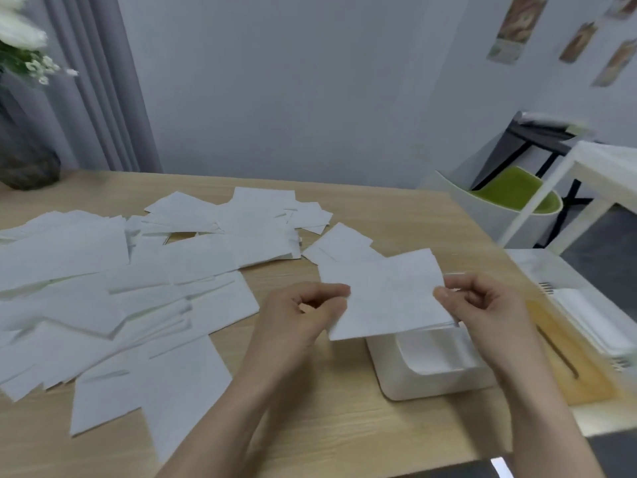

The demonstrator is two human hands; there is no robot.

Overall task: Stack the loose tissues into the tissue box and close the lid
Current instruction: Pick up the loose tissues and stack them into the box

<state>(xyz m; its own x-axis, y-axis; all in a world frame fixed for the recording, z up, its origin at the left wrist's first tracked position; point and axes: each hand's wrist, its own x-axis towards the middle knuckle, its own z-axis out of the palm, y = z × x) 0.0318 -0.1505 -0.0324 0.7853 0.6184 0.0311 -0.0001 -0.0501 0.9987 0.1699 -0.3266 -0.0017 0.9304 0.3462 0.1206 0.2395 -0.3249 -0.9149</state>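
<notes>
- Head view, only one. Both hands up over the right half of the wooden table [344,426], a single tissue [386,294] stretched between them.
- Left hand [303,312] pinches the tissue's left edge, thumb against curled fingers. Right hand [482,305] pinches the right edge the same way. Both grasping the sheet, neither slack.
- Tissue's long axis runs roughly 9 to 3 o'clock, hand to hand, slightly tilted; it sags toward me at the lower edge.
- The relation that counts: the white tissue box [431,370] sits directly under and toward 6 o'clock of the held sheet, its far half hidden by the tissue. Right hand is the nearer one, almost over the box's right wall; left hand hangs off its left side.
- Box open on top; inside, a flat white layer, apparently tissues already stacked. How deep, I cannot tell.
- Wooden lid [565,360], slot in it, lies flat at 3 o'clock of the box, just beside it. Not yet on.
- Loose tissues [103,288] sprawl from 9 to 11 o'clock, a great many; task looks far from done.
- White tray [586,305] beyond the lid holds more white sheets.
</notes>
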